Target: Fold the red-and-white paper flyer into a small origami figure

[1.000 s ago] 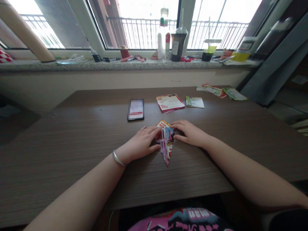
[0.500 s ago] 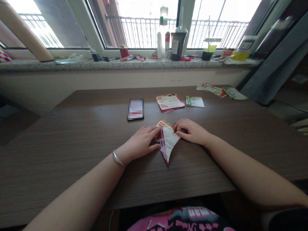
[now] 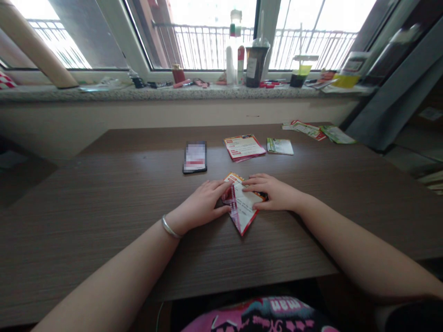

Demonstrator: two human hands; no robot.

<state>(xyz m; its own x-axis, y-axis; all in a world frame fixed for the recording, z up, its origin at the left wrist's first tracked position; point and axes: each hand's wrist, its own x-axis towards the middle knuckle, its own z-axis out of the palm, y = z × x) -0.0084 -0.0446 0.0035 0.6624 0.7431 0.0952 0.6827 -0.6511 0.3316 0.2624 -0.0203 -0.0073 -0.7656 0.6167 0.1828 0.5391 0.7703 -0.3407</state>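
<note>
A folded printed paper sheet (image 3: 245, 210), white with red and orange edges, lies on the desk and tapers to a point toward me. My left hand (image 3: 204, 203) rests on its left side, thumb and forefinger apart and touching the paper. On the right side lies my right hand (image 3: 273, 191), fingers spread flat over the upper right part and the thumb lower on the right edge. Both hands press from above; neither grips the sheet. Part of the paper is hidden under the fingers.
Beyond the paper are a phone (image 3: 195, 157), a stack of red-edged leaflets (image 3: 244, 146) and a smaller green-and-white stack (image 3: 280, 146). More leaflets (image 3: 309, 130) lie at the desk's far right. Bottles and a dark cup (image 3: 254, 67) line the granite windowsill (image 3: 194, 93).
My right hand has opened from a pinch at the paper's right edge and flattened onto it. The right flap now lies flatter. My left hand has stayed in place.
</note>
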